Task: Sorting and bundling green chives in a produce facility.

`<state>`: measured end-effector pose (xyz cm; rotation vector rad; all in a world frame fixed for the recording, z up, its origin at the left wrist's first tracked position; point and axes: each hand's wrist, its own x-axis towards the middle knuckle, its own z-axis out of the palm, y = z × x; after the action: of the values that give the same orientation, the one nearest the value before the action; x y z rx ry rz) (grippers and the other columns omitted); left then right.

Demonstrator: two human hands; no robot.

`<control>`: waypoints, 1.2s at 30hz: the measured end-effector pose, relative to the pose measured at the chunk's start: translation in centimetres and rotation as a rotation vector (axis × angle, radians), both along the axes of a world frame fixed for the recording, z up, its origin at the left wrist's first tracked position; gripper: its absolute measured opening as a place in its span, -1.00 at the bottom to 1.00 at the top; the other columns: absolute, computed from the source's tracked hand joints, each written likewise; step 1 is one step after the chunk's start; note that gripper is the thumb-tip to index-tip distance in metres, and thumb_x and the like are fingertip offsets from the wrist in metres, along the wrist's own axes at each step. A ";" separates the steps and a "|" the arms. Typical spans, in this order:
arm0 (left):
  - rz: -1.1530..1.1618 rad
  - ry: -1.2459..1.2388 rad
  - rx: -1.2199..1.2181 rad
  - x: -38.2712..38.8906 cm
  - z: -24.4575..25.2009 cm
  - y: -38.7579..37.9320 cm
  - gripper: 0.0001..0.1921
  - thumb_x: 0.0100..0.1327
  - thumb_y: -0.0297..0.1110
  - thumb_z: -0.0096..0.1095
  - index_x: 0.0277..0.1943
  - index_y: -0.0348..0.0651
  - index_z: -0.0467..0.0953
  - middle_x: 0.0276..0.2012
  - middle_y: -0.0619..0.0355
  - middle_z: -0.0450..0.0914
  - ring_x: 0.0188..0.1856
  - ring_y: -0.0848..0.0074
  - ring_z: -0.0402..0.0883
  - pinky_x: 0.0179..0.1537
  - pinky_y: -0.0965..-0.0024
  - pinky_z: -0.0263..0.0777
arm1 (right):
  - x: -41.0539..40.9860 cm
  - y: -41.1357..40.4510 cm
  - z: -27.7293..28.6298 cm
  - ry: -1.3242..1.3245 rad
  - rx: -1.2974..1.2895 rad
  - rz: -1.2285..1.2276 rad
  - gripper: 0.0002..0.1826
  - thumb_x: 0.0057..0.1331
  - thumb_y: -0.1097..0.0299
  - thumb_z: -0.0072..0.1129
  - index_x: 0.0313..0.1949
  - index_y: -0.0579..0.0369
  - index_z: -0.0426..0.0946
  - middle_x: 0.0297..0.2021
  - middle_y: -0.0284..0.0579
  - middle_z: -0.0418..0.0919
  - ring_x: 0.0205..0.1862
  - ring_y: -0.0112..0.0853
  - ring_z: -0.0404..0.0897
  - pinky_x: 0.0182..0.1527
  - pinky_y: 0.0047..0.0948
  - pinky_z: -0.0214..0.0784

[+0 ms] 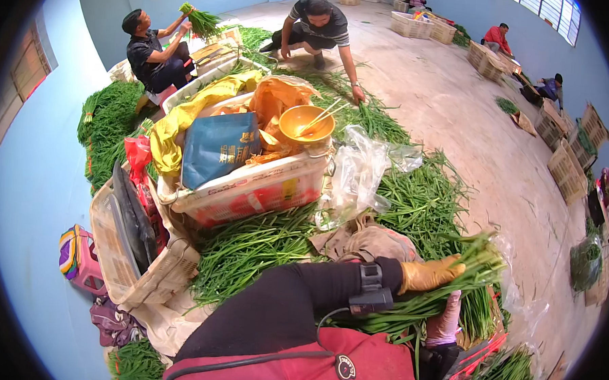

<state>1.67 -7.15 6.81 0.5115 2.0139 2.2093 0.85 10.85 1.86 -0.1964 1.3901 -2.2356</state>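
A bunch of long green chives [406,309] lies across my lap side, its pale ends pointing to the upper right. My left hand [430,275], in a yellow glove, grips it close to those ends. Below, my right hand [444,321] wears a pale pink glove and holds the stalks, with one digit upright against them; its other fingers are hidden. More chives [477,312] lie just beyond my right hand, near red strips [478,358]. Another bunch [502,377] rests at the lower right beside clear plastic.
A white plastic crate [248,197] carries a blue bag [222,148] and a yellow bowl [307,121] with chopsticks. Loose chives [421,195] cover the floor beyond. One person [319,32] crouches, reaching into them; another [155,51] sits holding a bunch. A beige crate [174,266] stands left.
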 end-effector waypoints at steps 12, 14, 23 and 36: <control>0.107 0.329 -0.324 0.6 2.6 3.1 -0.09 0.15 0.29 0.06 0.24 -0.46 0.16 0.18 -0.40 0.22 0.27 -0.13 0.16 0.27 0.11 0.12 | -1.6 3.8 -3.2 -0.068 -0.570 0.070 -0.34 0.29 0.08 0.13 0.28 0.15 0.19 0.20 -0.02 0.34 0.21 -0.24 0.35 0.28 -0.13 0.17; 0.146 0.386 -0.250 1.1 1.5 2.4 -0.03 0.18 0.25 0.08 0.32 -0.51 0.00 0.32 -0.39 0.05 0.39 -0.02 0.03 0.37 0.21 -0.04 | -3.0 4.8 -2.4 -0.030 -0.577 0.024 -0.34 0.29 0.08 0.13 0.28 0.14 0.19 0.20 -0.02 0.34 0.21 -0.24 0.35 0.28 -0.13 0.17; 0.770 -0.267 -0.245 10.5 -17.4 -23.9 -0.66 0.30 -0.33 0.15 0.09 -0.26 0.47 -0.06 0.16 0.56 0.00 0.53 0.48 0.07 0.47 0.35 | -4.5 13.6 1.3 0.094 -0.501 -0.114 -0.34 0.30 0.08 0.12 0.28 0.14 0.19 0.21 -0.01 0.33 0.21 -0.24 0.34 0.29 -0.12 0.16; 0.856 -1.193 -1.412 26.4 -28.2 -30.8 0.37 -0.34 0.14 0.60 0.45 -0.01 -0.28 0.41 -0.20 -0.10 0.44 0.09 -0.06 0.31 -0.04 0.02 | -4.0 12.4 5.3 0.111 -0.326 -0.180 -0.35 0.31 0.08 0.10 0.29 0.13 0.18 0.22 -0.01 0.33 0.22 -0.24 0.34 0.29 -0.12 0.15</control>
<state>28.10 -37.92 -21.38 -1.5207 2.2675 0.2620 -3.13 23.25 7.21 -0.3204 1.1265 -2.6313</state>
